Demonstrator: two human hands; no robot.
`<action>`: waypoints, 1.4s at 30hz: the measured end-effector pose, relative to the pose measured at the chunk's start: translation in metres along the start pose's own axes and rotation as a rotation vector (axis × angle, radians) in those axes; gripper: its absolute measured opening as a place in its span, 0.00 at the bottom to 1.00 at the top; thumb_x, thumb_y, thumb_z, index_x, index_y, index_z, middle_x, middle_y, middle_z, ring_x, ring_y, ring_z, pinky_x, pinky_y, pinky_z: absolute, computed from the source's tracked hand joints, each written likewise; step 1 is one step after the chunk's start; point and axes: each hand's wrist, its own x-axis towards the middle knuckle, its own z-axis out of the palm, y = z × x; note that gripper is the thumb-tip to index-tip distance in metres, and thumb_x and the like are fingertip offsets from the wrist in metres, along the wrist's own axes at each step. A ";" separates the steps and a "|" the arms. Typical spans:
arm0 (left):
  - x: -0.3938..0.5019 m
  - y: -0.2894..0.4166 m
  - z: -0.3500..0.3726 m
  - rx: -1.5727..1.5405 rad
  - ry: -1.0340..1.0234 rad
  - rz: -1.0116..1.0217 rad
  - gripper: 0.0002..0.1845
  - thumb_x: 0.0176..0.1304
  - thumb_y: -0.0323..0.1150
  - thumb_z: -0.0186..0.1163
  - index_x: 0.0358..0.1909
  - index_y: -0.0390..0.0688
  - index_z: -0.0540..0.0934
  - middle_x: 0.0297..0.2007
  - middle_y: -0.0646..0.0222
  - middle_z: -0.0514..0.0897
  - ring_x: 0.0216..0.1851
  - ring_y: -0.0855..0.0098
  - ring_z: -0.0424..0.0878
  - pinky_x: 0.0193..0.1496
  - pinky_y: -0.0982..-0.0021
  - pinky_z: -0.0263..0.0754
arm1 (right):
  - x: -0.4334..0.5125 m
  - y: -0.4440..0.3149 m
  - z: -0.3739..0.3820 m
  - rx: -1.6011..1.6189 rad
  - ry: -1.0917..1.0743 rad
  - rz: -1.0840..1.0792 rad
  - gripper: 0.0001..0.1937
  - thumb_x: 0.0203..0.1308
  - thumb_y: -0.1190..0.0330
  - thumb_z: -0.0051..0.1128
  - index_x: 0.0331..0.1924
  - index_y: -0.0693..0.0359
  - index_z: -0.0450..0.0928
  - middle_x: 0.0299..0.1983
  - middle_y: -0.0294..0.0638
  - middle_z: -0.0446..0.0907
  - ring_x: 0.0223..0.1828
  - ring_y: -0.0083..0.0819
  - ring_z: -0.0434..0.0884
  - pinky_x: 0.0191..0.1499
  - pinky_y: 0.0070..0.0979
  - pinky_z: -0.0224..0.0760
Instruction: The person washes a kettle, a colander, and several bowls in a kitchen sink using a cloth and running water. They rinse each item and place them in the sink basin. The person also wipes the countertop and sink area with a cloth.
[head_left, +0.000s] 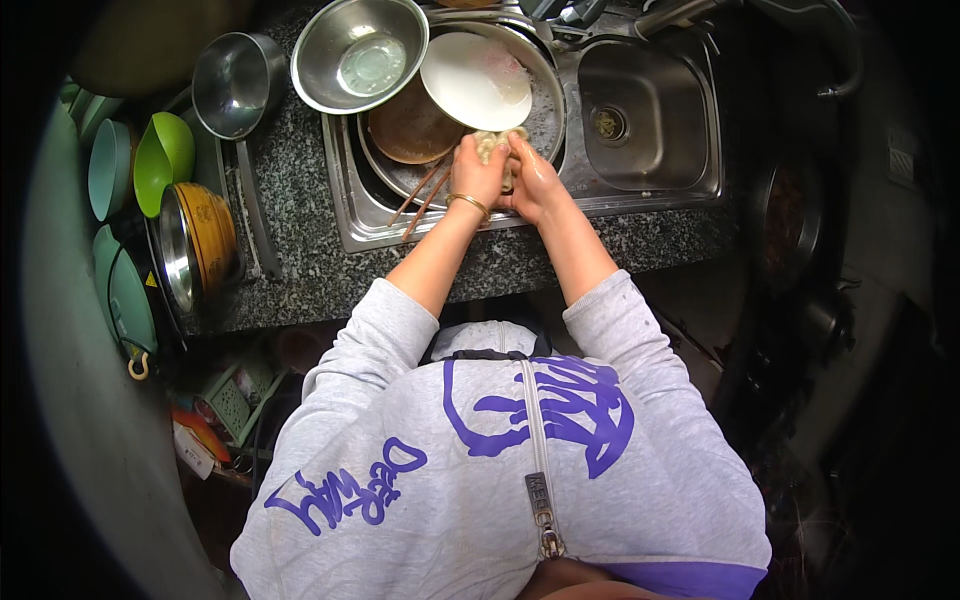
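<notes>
Over the near edge of a large round metal basin in the left sink bowl, my left hand and my right hand hold a crumpled pale cloth between them. Just beyond the cloth, a white plate with a little foam lies tilted in the basin. A brown bowl or pan sits left of the plate. Wooden chopsticks lean over the basin's near rim beside my left wrist. A steel bowl rests across the basin's far left side.
A steel ladle-like pan lies on the speckled stone counter. Farther left stand a green bowl and a yellow-sided steel bowl. The right sink bowl has scraps in its drain. A dark pan stands at the right.
</notes>
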 end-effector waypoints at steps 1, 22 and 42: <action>-0.010 0.013 -0.001 0.319 0.020 0.226 0.16 0.60 0.38 0.59 0.44 0.39 0.73 0.43 0.53 0.78 0.41 0.50 0.81 0.40 0.56 0.76 | 0.015 0.006 -0.008 0.102 -0.079 -0.035 0.21 0.69 0.49 0.45 0.50 0.60 0.72 0.47 0.41 0.77 0.48 0.34 0.77 0.53 0.37 0.73; 0.054 0.007 -0.044 0.384 0.360 0.071 0.28 0.57 0.47 0.61 0.50 0.34 0.70 0.39 0.44 0.81 0.43 0.46 0.80 0.49 0.56 0.73 | -0.009 -0.028 -0.006 -1.463 0.370 -1.004 0.15 0.57 0.58 0.60 0.36 0.64 0.80 0.48 0.47 0.74 0.56 0.48 0.64 0.59 0.41 0.57; -0.002 0.097 -0.166 0.859 0.086 0.425 0.26 0.62 0.33 0.50 0.63 0.38 0.64 0.48 0.47 0.78 0.47 0.47 0.79 0.50 0.53 0.74 | -0.023 -0.115 0.041 -0.660 -0.109 -1.109 0.12 0.62 0.64 0.58 0.41 0.64 0.80 0.34 0.35 0.80 0.37 0.23 0.76 0.42 0.21 0.69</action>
